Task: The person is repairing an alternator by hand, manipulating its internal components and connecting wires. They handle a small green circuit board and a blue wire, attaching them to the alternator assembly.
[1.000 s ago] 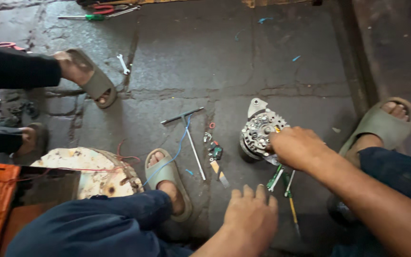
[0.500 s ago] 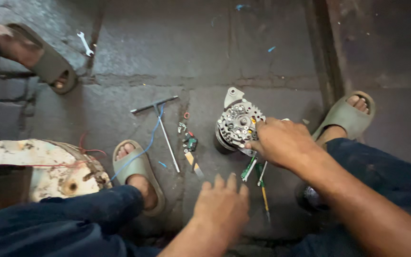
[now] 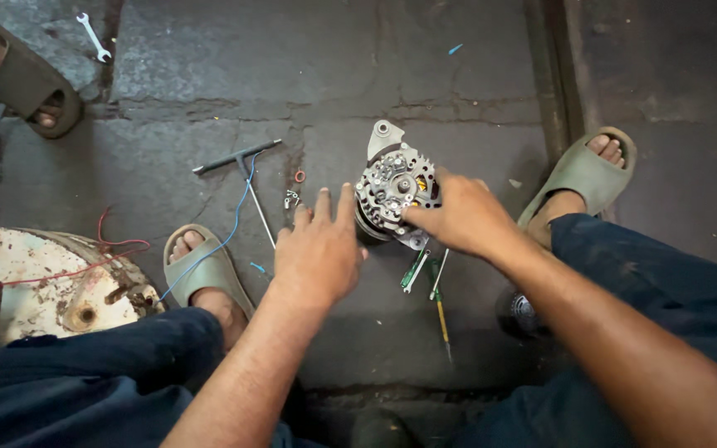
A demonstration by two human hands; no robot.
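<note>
Two bare hands reach forward over the cracked grey concrete floor [image 3: 425,75], with dark blue trouser legs nearest the camera. The left hand [image 3: 319,253] hangs flat with its fingers [image 3: 323,206] spread and straight, holding nothing, the tips just short of the round silver metal alternator housing with exposed terminals [image 3: 393,192]. The right hand [image 3: 462,216] rests against that housing's right edge, its fingers curled onto the rim; whether they truly grip it or only steady it cannot be told.

Below the right fingers lie two thin screwdrivers with green and yellow handles [image 3: 425,278], touching the floor just beside the housing. Left of the left fingers sit a few small loose metal fittings [image 3: 292,199], a long grey T-handle wrench [image 3: 246,170] and a thin blue wire [image 3: 238,220] running toward a grey-green sandal [image 3: 205,270]. Farther left stands a rusty white-painted drum [image 3: 43,282] with red wires.

The housing looks like cast metal: heavy, rigid, not slippery. Its outer rim or mounting ear should give the safest hold; the terminals on its face seem more delicate.
</note>
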